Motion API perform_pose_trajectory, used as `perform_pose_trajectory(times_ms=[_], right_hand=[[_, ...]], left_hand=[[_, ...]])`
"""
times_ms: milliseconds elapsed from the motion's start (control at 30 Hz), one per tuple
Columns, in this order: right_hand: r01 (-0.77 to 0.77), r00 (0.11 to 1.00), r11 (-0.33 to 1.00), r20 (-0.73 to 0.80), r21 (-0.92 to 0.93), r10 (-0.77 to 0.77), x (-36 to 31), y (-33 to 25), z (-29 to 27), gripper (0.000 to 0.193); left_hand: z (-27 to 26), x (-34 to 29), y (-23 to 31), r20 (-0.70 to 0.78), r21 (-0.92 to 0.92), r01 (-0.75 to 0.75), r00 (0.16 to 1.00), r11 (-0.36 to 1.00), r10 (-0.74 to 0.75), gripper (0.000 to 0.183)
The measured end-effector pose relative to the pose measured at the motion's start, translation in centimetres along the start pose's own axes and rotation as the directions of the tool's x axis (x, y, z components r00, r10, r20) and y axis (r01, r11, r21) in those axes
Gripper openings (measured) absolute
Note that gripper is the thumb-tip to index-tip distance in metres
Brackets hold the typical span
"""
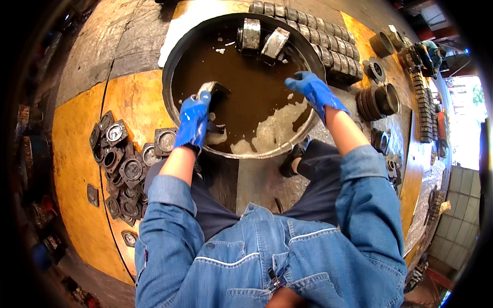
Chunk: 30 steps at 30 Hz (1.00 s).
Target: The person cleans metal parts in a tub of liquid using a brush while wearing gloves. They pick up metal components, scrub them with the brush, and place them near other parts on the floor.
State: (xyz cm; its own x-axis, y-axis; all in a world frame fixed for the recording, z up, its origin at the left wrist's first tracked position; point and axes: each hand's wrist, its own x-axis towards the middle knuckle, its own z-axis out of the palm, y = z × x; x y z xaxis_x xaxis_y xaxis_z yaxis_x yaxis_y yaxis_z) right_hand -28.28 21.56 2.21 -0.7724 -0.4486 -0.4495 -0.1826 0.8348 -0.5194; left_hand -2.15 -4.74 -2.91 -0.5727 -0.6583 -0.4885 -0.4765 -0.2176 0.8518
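Note:
A wide round black tub (168, 77) of brown liquid stands before me, with pale foam near its front rim. At the tub's left side my left hand (194, 117), in a blue glove, is closed on a curved dark metal part (214, 88) with a shiny edge. The part is above the liquid or partly in it; I cannot tell which. My right hand (313, 91), also blue-gloved, hangs over the right rim, fingers apart and holding nothing. Two thick metal rings, one upright (251, 36) and one tilted (276, 43), rest at the far side of the tub.
Behind and right of the tub lie rows of similar metal rings (336, 60). Square flanged metal parts (131, 169) are heaped on the floor to my left. Cylindrical rings (385, 98) stand to the right, near a round flanged piece (375, 70). Another person (435, 54) is far right.

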Motion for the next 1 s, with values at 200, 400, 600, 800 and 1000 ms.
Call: perform_pose_trajectory(times_ms=[200,400,600,800,1000], right_hand=[[-0.215,0.971,0.895,-0.015,0.391,0.240,10.0,-0.1,0.8,0.056],[-0.053,0.988,0.988,-0.137,0.147,0.074,18.4,4.1,3.2,0.046],[-0.238,0.970,0.965,-0.021,0.113,0.241,17.4,1.4,4.7,0.045],[-0.085,0.996,0.544,0.066,0.835,0.054,11.0,4.4,5.6,0.024],[-0.031,0.975,0.476,0.132,0.879,-0.181,-0.6,-0.9,5.1,0.024]], left_hand=[[0.1,0.4,0.1,-0.126,0.388,-0.030,0.988,0.921,0.085,0.059],[0.5,0.3,0.2,-0.159,0.514,-0.003,0.982,0.858,0.099,0.066],[-0.1,-0.6,0.0,-0.194,0.543,-0.003,0.972,0.840,0.129,0.065],[0.1,0.4,0.5,-0.069,0.380,-0.045,0.995,0.924,0.077,0.058],[-1.7,0.9,-0.9,0.030,-0.071,-0.015,0.999,0.997,0.017,0.054]])
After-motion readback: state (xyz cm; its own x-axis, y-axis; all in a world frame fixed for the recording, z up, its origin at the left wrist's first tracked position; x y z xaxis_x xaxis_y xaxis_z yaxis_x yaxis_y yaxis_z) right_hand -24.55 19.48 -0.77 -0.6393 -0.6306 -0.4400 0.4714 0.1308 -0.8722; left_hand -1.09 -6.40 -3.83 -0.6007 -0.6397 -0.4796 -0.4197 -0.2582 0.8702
